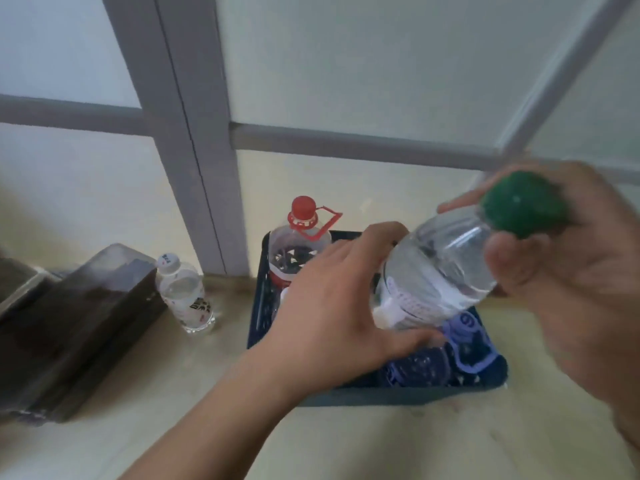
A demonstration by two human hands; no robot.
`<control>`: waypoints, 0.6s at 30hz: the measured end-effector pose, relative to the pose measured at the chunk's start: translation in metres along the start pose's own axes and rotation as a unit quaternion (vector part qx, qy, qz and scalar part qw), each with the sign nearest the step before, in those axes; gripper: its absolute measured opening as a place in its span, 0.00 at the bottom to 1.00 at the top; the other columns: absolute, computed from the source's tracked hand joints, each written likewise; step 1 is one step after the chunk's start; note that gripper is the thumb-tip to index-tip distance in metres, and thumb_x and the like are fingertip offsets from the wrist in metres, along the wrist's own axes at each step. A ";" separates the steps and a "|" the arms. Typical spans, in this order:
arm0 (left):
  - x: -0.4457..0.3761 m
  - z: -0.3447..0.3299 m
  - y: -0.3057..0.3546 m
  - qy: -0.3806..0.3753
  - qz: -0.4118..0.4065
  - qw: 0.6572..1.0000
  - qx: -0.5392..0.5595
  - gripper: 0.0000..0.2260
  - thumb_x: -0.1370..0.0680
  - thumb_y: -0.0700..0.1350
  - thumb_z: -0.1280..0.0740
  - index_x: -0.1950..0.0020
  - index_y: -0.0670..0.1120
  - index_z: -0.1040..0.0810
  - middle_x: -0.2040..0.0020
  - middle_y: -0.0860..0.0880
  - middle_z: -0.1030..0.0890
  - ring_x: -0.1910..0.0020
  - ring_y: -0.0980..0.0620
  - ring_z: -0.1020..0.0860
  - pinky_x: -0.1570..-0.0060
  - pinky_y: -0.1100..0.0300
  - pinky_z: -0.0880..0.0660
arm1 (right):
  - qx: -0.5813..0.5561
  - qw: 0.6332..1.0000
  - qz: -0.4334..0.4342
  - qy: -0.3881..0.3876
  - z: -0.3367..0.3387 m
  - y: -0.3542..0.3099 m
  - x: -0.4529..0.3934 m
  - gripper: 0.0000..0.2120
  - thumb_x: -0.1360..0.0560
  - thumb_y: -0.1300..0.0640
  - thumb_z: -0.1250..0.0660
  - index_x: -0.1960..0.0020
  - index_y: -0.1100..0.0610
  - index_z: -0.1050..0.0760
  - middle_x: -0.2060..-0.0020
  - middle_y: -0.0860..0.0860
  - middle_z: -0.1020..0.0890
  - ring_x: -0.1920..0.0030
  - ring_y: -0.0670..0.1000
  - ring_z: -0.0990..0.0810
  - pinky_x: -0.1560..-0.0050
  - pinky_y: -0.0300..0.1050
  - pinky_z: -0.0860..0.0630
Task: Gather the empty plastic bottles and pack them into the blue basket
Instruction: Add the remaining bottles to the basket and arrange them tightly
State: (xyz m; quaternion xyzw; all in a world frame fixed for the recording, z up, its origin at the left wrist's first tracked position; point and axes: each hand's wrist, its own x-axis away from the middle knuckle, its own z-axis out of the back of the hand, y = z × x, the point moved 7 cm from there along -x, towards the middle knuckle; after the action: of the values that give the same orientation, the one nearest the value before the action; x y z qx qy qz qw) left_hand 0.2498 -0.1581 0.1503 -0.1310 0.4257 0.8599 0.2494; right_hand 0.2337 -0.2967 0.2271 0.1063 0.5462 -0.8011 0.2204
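Observation:
The blue basket [381, 394] sits on the floor by the wall. A big clear bottle with a red cap and handle [298, 247] stands in its far left corner, and blue-labelled bottles [464, 344] lie in its near right part. My right hand [568, 278] grips a clear bottle with a green cap [440, 268] near its neck, tilted over the basket. My left hand [332, 306] reaches over the basket with fingers spread, touching the lower end of that bottle.
A small clear bottle with a white cap [185, 294] stands on the floor left of the basket. A dark box [69, 327] lies further left. A wall of frosted panels in grey frames [204, 168] rises right behind the basket.

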 end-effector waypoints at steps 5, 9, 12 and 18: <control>0.005 -0.047 -0.031 -0.106 0.000 0.985 -0.135 0.35 0.36 0.67 0.25 0.34 0.57 0.31 0.47 0.59 0.20 0.50 0.55 0.22 0.53 0.56 0.24 | 0.061 0.996 -0.058 -0.011 -0.015 0.059 0.022 0.10 0.27 0.49 0.31 0.47 0.45 0.27 0.55 0.49 0.18 0.53 0.49 0.17 0.58 0.50 0.18; 0.019 -0.063 -0.059 -0.130 -0.007 0.973 -0.189 0.24 0.33 0.70 0.32 0.48 0.55 0.24 0.59 0.57 0.21 0.60 0.52 0.22 0.64 0.58 0.26 | 0.123 0.985 -0.107 -0.054 -0.042 0.108 0.044 0.11 0.25 0.52 0.30 0.47 0.43 0.30 0.57 0.43 0.22 0.55 0.47 0.21 0.56 0.45 0.23; 0.029 -0.075 -0.079 -0.170 0.011 0.963 -0.211 0.28 0.33 0.72 0.37 0.45 0.54 0.22 0.53 0.56 0.18 0.55 0.52 0.20 0.61 0.56 0.23 | 0.149 0.975 -0.143 -0.076 -0.059 0.140 0.057 0.15 0.25 0.55 0.30 0.48 0.41 0.34 0.54 0.40 0.25 0.53 0.43 0.25 0.55 0.35 0.28; 0.032 -0.091 -0.092 -0.210 0.017 0.948 -0.239 0.24 0.32 0.66 0.36 0.41 0.57 0.22 0.52 0.57 0.17 0.52 0.52 0.22 0.59 0.53 0.20 | 0.151 0.955 -0.214 -0.140 -0.076 0.179 0.065 0.13 0.24 0.54 0.32 0.49 0.44 0.35 0.56 0.41 0.27 0.55 0.42 0.28 0.56 0.37 0.29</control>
State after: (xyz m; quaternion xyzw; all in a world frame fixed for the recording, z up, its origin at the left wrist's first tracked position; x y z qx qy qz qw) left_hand 0.2741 -0.1732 0.0205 0.0036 0.1481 0.9486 0.2796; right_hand 0.2549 -0.2972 0.0231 -0.0940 0.3924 -0.9095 0.0997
